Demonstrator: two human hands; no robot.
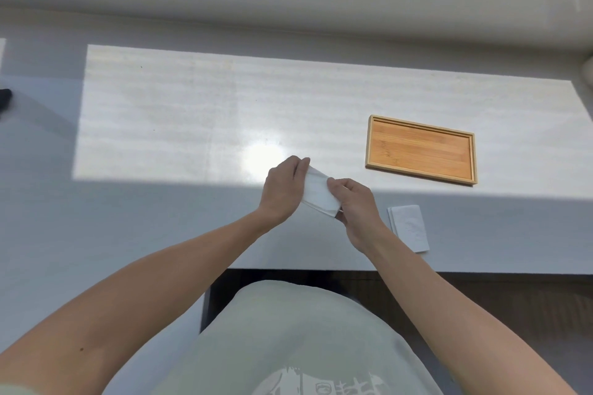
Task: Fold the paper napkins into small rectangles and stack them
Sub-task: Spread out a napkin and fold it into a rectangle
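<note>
1. Head cam looking down at a white table (160, 125), with a big patch of sunlight across the far half.
2. Both hands are up over the middle of the table working one folded napkin (317, 194) between them. It's white and already a narrow rectangle, tilted diagonally.
3. Left hand (284, 189) grips the napkin's far/left end, fingers curled round the edge.
4. Right hand (354, 205) pinches the near/right end, thumb on top and fingers tucked under.
5. Can't really tell if the napkin is touching the table or held just above it.
6. Just right of the right wrist there's a small stack of folded napkins (409, 228) lying flat near the table's front edge.
7. Further back on the right sits a wooden tray (421, 125) in the sun, well apart from the stack.
</note>
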